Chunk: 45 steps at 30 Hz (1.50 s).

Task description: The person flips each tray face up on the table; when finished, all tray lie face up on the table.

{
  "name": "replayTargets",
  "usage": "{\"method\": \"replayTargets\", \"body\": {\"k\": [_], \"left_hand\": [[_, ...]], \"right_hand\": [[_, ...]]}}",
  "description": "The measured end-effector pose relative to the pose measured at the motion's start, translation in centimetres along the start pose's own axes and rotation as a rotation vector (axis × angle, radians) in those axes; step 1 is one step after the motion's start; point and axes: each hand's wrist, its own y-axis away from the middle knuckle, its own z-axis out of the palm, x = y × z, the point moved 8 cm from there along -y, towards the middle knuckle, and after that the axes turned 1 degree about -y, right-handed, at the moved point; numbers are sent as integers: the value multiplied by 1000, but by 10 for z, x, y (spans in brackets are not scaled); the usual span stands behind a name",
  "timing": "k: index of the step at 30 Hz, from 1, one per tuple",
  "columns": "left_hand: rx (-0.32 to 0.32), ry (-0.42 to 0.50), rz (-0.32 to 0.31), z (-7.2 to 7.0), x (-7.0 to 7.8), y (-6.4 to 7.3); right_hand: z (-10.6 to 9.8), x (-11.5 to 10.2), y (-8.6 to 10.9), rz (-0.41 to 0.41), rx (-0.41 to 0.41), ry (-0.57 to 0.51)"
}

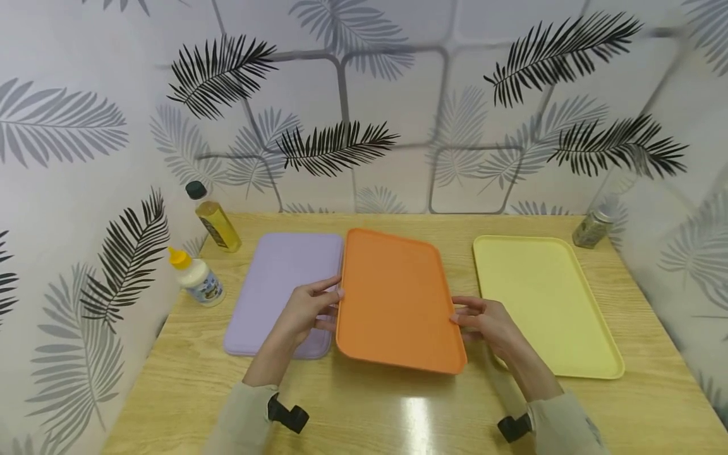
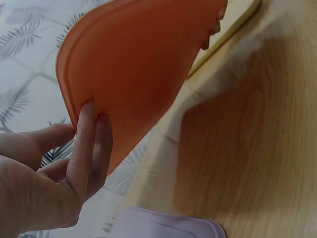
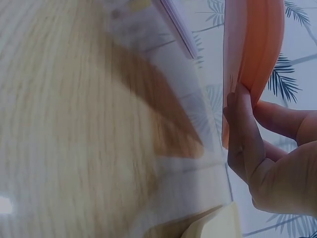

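An orange tray [image 1: 398,297] is held above the wooden table, tilted, between both hands. My left hand [image 1: 307,309] pinches its left edge, thumb at the rim and fingers underneath. On the opposite edge my right hand [image 1: 483,322] grips the same way. From below, the left wrist view shows the left fingers [image 2: 85,144] against the tray's underside [image 2: 129,74]; the right wrist view shows the right fingers [image 3: 243,134] under the tray's edge [image 3: 260,49]. To the left lies a purple tray [image 1: 290,272], partly behind the left hand. A yellow tray [image 1: 540,303] lies to the right.
At the left side of the wooden table [image 1: 352,411] stand a glue bottle [image 1: 199,281] with a yellow cap and a bottle of yellow liquid [image 1: 218,224]. A small jar [image 1: 593,229] stands at the back right. Leaf-patterned walls [image 1: 387,107] enclose the back and sides.
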Motion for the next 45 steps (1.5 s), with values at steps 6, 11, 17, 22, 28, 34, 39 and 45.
{"method": "replayTargets", "body": {"k": [6,11,17,22,28,34,39,45], "left_hand": [[-32,-56,-69,0,-17,-12],[-55,-108,-90,5,-25,-22],[-60,-172,-100,14,-33,-33],[-28,-227,-110,19,-35,-45],[52,-411,-49,22,-25,-55],[79,-453,-39,27,-26,-57],[104,-431,-51,28,-32,-64],[136,-449,-36,29,-34,-68]], "right_hand": [[-5,7,4,1,16,-7],[-10,5,5,-6,48,19],[-16,3,2,-15,57,64],[-21,2,-7,-4,67,80],[-24,-4,-17,-21,76,187],[-25,-8,-26,-59,109,364],[-27,-13,-31,-107,158,493],[-27,-17,-34,-134,188,590]]}}
